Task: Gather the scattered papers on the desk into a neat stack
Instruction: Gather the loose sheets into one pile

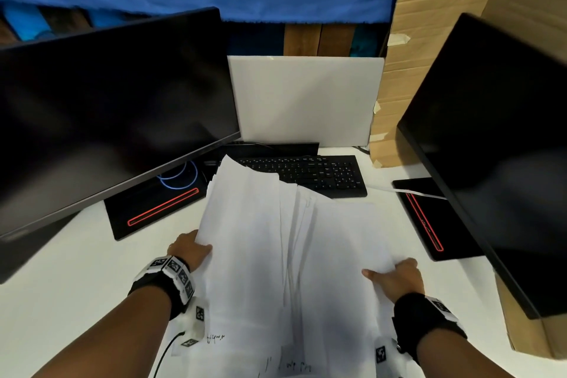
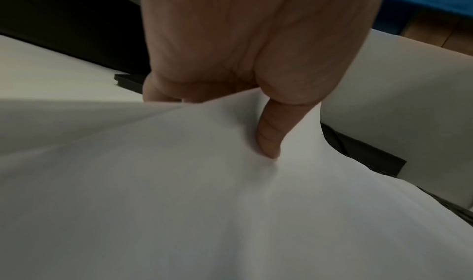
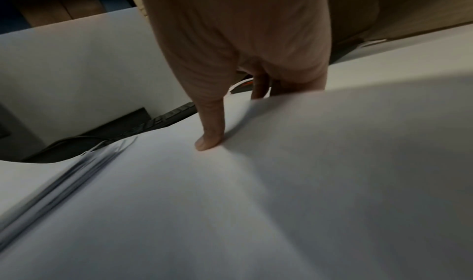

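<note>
A loose, fanned bundle of white papers (image 1: 285, 242) is held up over the white desk (image 1: 76, 270), its sheets offset from one another and its far end over the keyboard. My left hand (image 1: 188, 250) grips the bundle's left edge; in the left wrist view its thumb (image 2: 268, 138) presses on top of the papers (image 2: 179, 183) while the fingers go underneath. My right hand (image 1: 395, 278) grips the right edge, and the right wrist view shows its thumb (image 3: 210, 130) on the top sheet (image 3: 256, 193), fingers hidden below. Some handwriting shows on the near sheets.
A black keyboard (image 1: 322, 175) lies behind the papers. A dark monitor (image 1: 107, 107) stands at the left on a black base (image 1: 156, 212), another monitor (image 1: 497, 138) at the right. A white board (image 1: 303, 101) leans at the back. Cardboard boxes (image 1: 408, 70) stand at the right.
</note>
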The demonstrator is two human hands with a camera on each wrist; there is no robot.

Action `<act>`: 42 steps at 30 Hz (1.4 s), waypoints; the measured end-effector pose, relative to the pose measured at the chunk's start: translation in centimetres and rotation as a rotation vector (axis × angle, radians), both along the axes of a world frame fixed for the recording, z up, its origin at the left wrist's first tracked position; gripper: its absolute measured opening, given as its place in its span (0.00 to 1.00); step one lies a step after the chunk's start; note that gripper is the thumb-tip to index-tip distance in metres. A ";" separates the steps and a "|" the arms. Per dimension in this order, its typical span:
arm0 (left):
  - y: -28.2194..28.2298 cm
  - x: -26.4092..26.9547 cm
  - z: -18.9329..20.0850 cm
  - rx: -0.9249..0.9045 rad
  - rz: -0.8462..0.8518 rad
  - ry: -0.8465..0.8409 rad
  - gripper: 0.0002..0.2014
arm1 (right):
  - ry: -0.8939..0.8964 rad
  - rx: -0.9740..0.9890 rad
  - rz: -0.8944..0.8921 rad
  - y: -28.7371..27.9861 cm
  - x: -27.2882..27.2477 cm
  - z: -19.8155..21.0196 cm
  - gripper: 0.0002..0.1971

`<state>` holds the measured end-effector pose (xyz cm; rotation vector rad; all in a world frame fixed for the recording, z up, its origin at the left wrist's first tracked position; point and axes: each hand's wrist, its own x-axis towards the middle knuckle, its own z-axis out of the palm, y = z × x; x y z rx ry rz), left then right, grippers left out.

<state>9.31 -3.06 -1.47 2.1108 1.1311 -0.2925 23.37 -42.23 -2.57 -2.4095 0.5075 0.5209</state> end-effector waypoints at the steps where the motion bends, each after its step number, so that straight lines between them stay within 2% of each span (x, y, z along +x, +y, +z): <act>1: -0.3 -0.4 0.1 -0.023 -0.007 0.010 0.21 | -0.014 0.048 -0.018 0.4 -0.2 0.1 0.47; 3: -1.0 -1.2 0.3 -0.083 0.027 -0.021 0.21 | -0.021 0.087 -0.019 1.6 -0.6 0.1 0.46; 7: -2.4 -3.0 0.1 -0.158 0.096 -0.155 0.24 | 0.014 -0.131 0.152 4.7 -1.8 1.2 0.43; 9: -3.3 -4.1 -0.1 -0.215 0.151 -0.202 0.28 | 0.013 -0.163 0.200 6.1 -2.3 1.7 0.40; 11: -4.0 -5.0 -0.6 -0.249 0.191 -0.217 0.30 | -0.012 -0.060 0.159 7.3 -2.6 1.7 0.41; 13: -4.6 -5.6 -1.0 -0.269 0.206 -0.216 0.26 | 0.003 0.071 0.086 8.3 -2.7 1.6 0.45; 16: -4.9 -6.2 -0.9 -0.291 0.223 -0.218 0.24 | 0.137 0.130 0.037 9.4 -2.8 1.5 0.48; 20: -4.3 -7.1 -1.0 -0.332 0.283 -0.224 0.18 | 0.164 0.108 0.149 9.5 -2.8 1.4 0.28; 22: -3.7 -7.8 -1.4 -0.361 0.322 -0.239 0.20 | 0.070 0.124 0.172 9.2 -2.6 2.7 0.20; 25: -1.8 -8.9 -4.5 -0.379 0.352 -0.270 0.29 | -0.255 0.077 0.174 8.9 -1.3 7.4 0.11; 28: -0.4 -9.6 -7.8 -0.402 0.368 -0.291 0.34 | -0.589 0.010 0.224 9.5 -0.1 14.1 0.13; 31: -1.4 -9.4 -4.9 -0.430 0.362 -0.309 0.28 | -0.828 0.139 0.289 10.6 0.0 20.4 0.14; 32: -2.0 -9.3 -3.3 -0.447 0.356 -0.320 0.25 | -0.862 0.193 0.297 10.9 -0.2 22.0 0.14; 34: -2.3 -9.0 -2.5 -0.472 0.344 -0.336 0.21 | -0.834 0.277 0.311 11.8 -0.3 23.5 0.15; 36: -2.3 -8.8 -2.9 -0.476 0.331 -0.342 0.27 | -0.728 0.333 0.341 13.0 -0.3 22.9 0.17; 38: -2.0 -8.7 -4.7 -0.491 0.332 -0.361 0.37 | -0.603 0.331 0.382 14.4 -0.2 20.3 0.19; 39: -2.1 -8.6 -4.4 -0.499 0.345 -0.376 0.39 | -0.535 0.307 0.400 15.1 -0.2 18.4 0.21; 42: -3.3 -8.1 -0.1 -0.509 0.362 -0.355 0.38 | -0.349 0.271 0.424 16.6 -1.6 11.8 0.20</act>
